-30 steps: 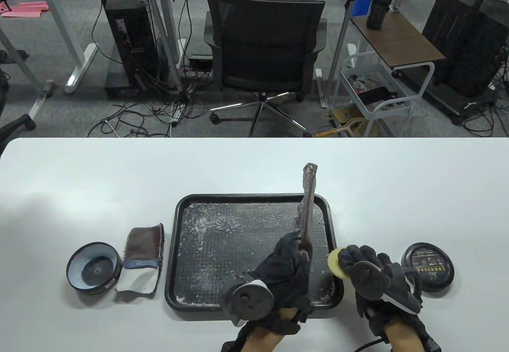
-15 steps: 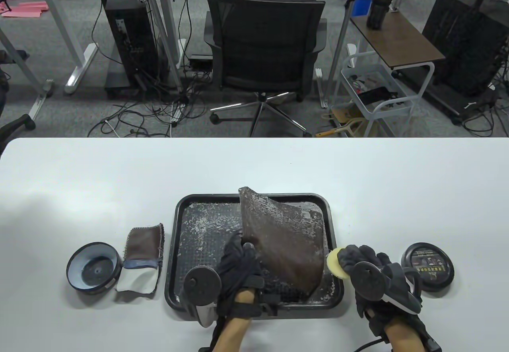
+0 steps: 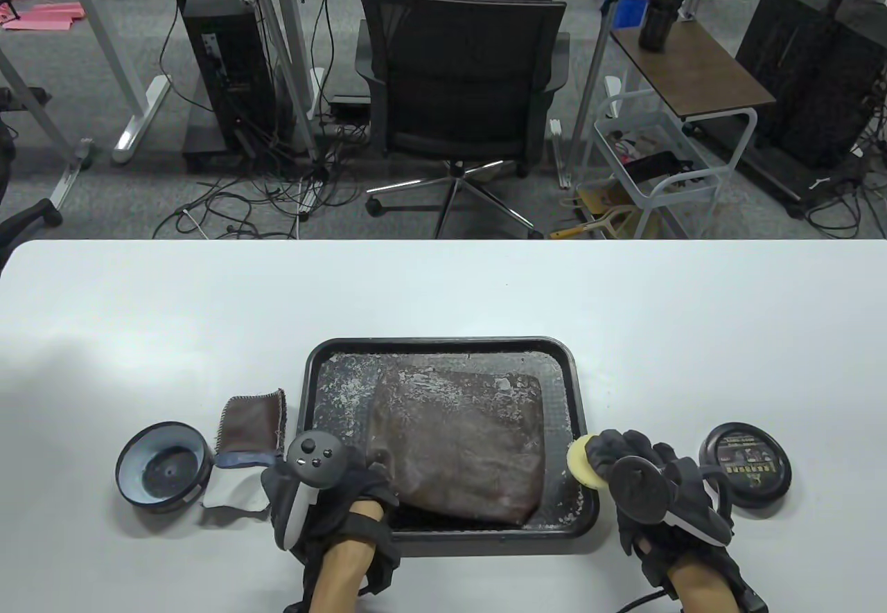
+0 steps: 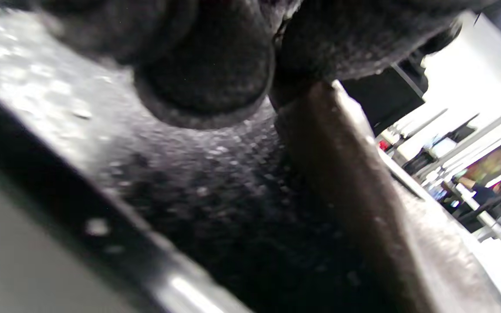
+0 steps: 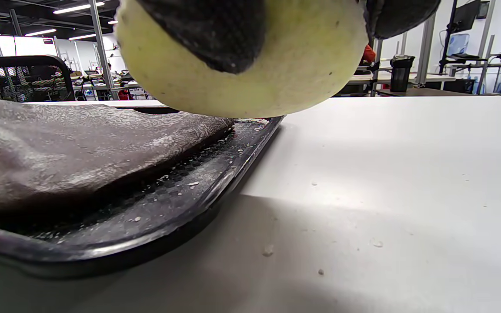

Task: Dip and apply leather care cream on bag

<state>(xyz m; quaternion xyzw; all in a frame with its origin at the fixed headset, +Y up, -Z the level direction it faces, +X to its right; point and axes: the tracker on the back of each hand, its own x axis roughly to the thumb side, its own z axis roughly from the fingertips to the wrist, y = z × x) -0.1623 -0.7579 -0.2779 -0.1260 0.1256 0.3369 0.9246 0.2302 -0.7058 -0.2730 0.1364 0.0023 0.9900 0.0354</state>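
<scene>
- The brown leather bag (image 3: 457, 443) lies flat in the black tray (image 3: 443, 346), its worn face up and dusted with pale flakes; its near left corner sits right at the left hand's fingertips.
- The left hand (image 3: 326, 495) rests at the tray's near left corner, tracker turned up. In the left wrist view the gloved fingertips (image 4: 207, 74) curl down against the bag's edge (image 4: 342, 174), touching it just above the tray floor. Whether they pinch the leather or only press on it cannot be told from either view.
- The right hand (image 3: 651, 481) sits just outside the tray's near right corner, fingers curled round a round yellow applicator sponge (image 3: 585, 464). The right wrist view shows the sponge (image 5: 250, 65) held above the tray rim, a fingertip pressed over its face, clear of the bag.
- The open cream tin (image 3: 164, 474) stands on the white table (image 3: 138, 322) well to the left of the left hand, beyond a folded brown and white cloth (image 3: 246, 457) that lies just beside that hand.
- The tin's black lid (image 3: 745, 464) lies flat just to the right of the right hand.
- White crumbs speckle the tray floor around the bag and a few dot the table near the right hand.
</scene>
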